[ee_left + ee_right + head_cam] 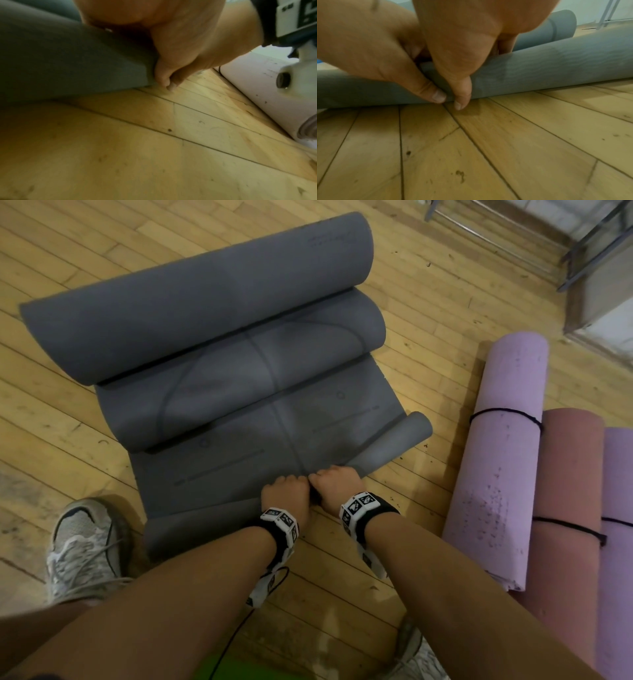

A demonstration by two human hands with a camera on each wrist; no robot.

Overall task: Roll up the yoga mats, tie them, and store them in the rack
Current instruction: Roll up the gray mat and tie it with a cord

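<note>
fingers (440, 94) of both hands clamped on grey mat (219, 344) edge; tied lilac roll (500, 460) beside.

You stand on a worn plank floor (85, 419), pale wood with dark scuffs and specks. At the far right corner a metal frame (582, 258) rises against a light wall (534, 213) with wooden skirting (579, 313).
</note>
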